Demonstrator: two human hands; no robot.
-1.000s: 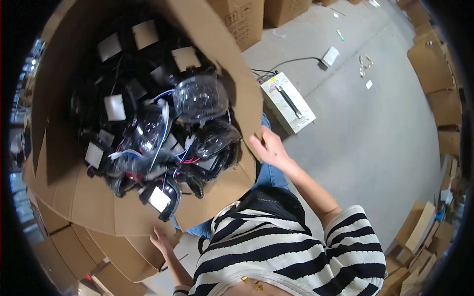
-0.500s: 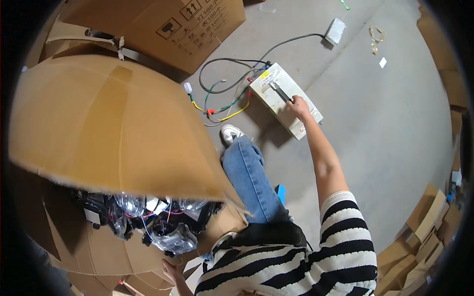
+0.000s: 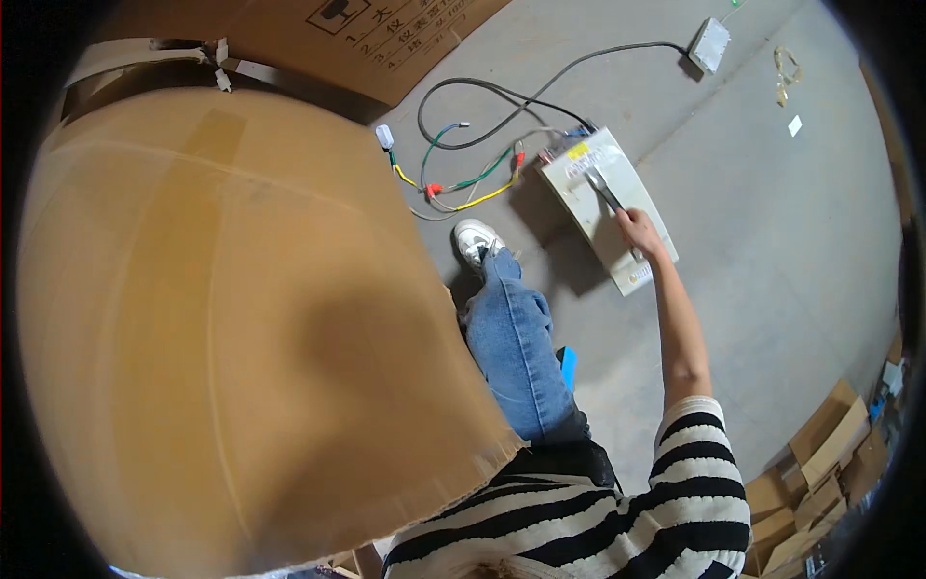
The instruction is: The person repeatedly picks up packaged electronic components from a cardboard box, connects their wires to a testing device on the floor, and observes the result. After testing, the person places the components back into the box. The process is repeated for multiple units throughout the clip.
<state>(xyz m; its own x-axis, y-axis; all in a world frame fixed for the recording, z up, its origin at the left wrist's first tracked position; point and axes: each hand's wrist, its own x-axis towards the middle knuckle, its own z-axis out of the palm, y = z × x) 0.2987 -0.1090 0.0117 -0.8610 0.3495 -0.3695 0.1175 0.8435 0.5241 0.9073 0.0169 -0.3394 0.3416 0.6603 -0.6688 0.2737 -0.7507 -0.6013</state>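
Note:
My right hand [image 3: 639,232] is closed around the handle [image 3: 606,189] on top of a pale metal equipment box [image 3: 590,212], my arm stretched out. The box sits tilted over its shadow; whether its base touches the floor I cannot tell. Green, yellow and grey wires and a black cable [image 3: 617,47] run from its far end across the floor. A large cardboard flap [image 3: 280,289] covers the left side of the view. It hides my left hand and the inside of the carton.
Behind the flap stands another big carton [image 3: 424,58] with printed markings. A white rectangular block [image 3: 711,46] lies at the cable's far end. Scraps of clear yellowish tape [image 3: 786,69] lie on the grey floor [image 3: 772,241]. Opened cartons [image 3: 825,454] are piled at lower right.
The flap has come down over the wired, plastic-wrapped parts in the carton, which no longer show. My left hand has gone out of sight. My right hand still grips the handle.

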